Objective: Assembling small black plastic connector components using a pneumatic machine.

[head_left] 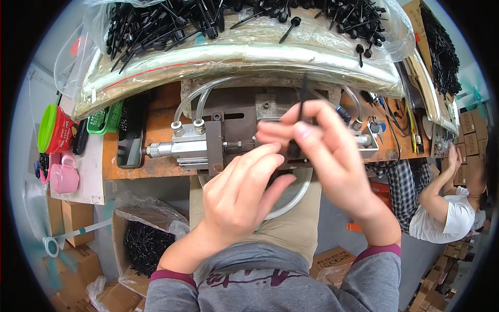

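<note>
My right hand [332,156] pinches a black stemmed plastic part [302,101] between thumb and fingers, its thin stem pointing up and away. The hand is slightly blurred and hides some of the part. To its left, my left hand [234,195] is curved with the thumb apart from the fingers; I see nothing held in it. Both hands are over a metal bench fixture with a silver air cylinder [189,151] on the left, fitted with clear hoses [189,101]. My hands cover the middle of the fixture.
A plastic-lined tray [249,54] heaped with similar black parts [156,26] stands behind the fixture. At left are a pink mug [65,174], a red-green tub [54,130] and a box of black parts [148,247]. A round basket [293,200] sits below; a co-worker [442,208] is at right.
</note>
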Demonstrator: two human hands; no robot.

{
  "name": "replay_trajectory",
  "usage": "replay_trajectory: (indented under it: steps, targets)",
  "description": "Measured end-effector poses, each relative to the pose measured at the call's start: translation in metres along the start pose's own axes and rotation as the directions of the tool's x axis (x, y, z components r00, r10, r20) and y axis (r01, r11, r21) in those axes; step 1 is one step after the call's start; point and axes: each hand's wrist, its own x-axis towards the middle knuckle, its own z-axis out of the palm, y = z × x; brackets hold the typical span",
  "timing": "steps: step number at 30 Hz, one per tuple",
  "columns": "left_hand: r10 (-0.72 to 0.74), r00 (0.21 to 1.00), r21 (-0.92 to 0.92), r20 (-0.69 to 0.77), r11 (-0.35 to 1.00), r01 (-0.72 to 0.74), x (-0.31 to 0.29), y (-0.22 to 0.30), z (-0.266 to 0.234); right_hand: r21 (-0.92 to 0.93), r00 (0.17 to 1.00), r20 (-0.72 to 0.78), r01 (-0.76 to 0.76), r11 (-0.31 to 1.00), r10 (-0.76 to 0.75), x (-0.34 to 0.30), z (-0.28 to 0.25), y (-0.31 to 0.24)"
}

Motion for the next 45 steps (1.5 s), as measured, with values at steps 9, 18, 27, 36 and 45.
replay_trajectory:
  steps: [9,18,27,36,45]
  targets:
    - [-0.059,0.991,-0.009,0.123,0.998,0.060,0.001,0.008,-0.028,-0.637,0.901,0.047,0.359,0.683,-0.431,0.054,-0.038,-0.021]
    - [-0.060,0.935,0.250,0.349,0.968,-0.031,-0.031,-0.001,-0.003,-0.949,0.918,0.212,0.275,0.154,-0.334,0.155,-0.091,-0.016]
    - [-0.072,0.923,0.333,0.379,0.941,-0.063,-0.024,-0.006,0.005,-0.849,0.948,-0.052,0.123,0.515,-0.313,0.090,-0.073,-0.048]
    - [0.142,0.973,0.152,0.179,0.974,-0.170,0.038,-0.011,-0.018,-0.258,0.948,-0.255,0.124,0.958,-0.191,0.008,-0.055,-0.011]
    - [0.173,0.964,0.518,0.200,0.817,-0.254,0.184,-0.095,0.016,-0.576,0.968,-0.019,0.193,0.794,-0.249,-0.058,-0.025,0.022]
